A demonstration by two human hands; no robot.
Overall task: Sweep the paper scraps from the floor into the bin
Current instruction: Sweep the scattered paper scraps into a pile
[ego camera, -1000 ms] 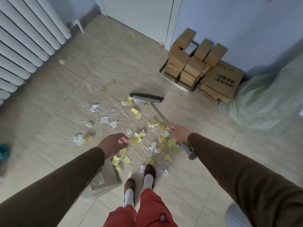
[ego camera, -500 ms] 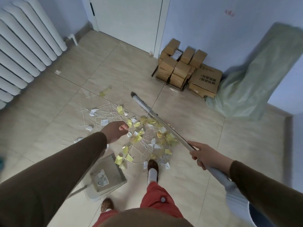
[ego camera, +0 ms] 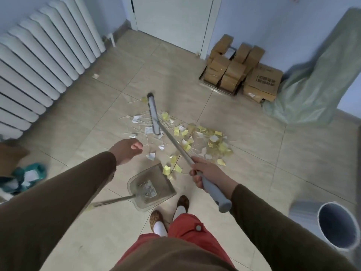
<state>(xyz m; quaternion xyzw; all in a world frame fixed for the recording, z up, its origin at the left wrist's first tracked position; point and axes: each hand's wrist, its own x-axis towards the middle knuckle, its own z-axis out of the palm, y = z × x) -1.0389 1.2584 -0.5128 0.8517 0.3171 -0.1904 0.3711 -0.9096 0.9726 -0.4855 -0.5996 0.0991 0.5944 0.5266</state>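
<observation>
Head view. Right hand [ego camera: 210, 173] at centre right, fingers wrapped tight round the broom [ego camera: 172, 141] handle; the broom head lies on the floor at frame centre, among the paper scraps [ego camera: 197, 139] — yellow and white, strewn with thin sticks. Left hand [ego camera: 127, 151] left of centre, fingers curled, holding nothing. Dustpan [ego camera: 150, 189] just below the scraps. Bin [ego camera: 336, 224] at lower right — well apart.

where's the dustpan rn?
Head view, lower centre: the dustpan lies on the floor just ahead of the person's feet, between both arms, paper scraps at its far edge.
</observation>
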